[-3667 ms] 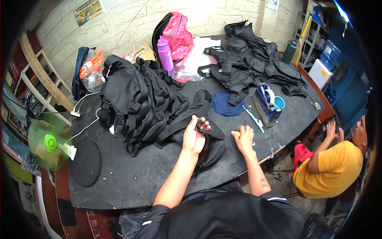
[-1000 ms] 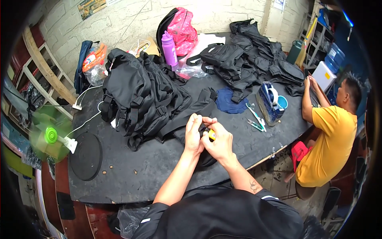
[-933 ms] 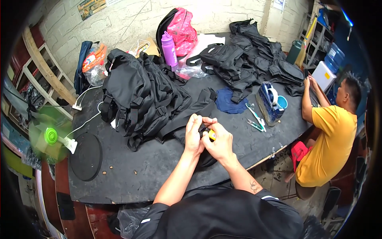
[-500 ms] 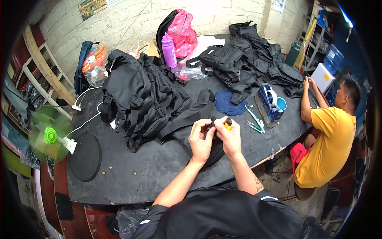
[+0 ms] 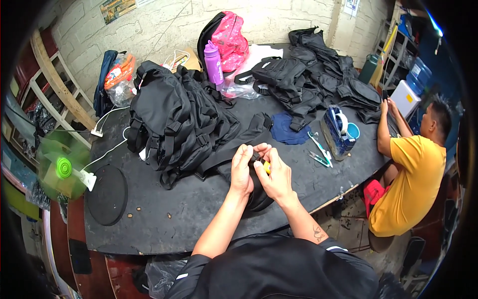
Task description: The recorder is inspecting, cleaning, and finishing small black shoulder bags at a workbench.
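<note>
My left hand (image 5: 241,174) and my right hand (image 5: 276,179) meet above the front of the table. The left fingers pinch a black strap end (image 5: 255,157). Tucked in my right hand is a small yellow object (image 5: 267,167); its black end, seen earlier, is hidden now, and I cannot tell its kind. The right thumb and fingertips also press at the strap. A black bag part (image 5: 259,198) hangs below, between my wrists. From there a wide black strap (image 5: 221,153) runs left towards a pile of black backpacks (image 5: 169,114).
Beyond my hands lie a navy cloth (image 5: 290,128), snips (image 5: 318,158) and a blue tape dispenser (image 5: 334,132). More black bags (image 5: 318,74) and a purple bottle (image 5: 213,62) stand behind. A clip fan (image 5: 63,168) spins at left. Another person (image 5: 416,169) sits at right.
My hands have drawn closer together around the strap end. The right hand has turned and shifted slightly left and down, so the yellow object now sits lower, mostly covered by fingers.
</note>
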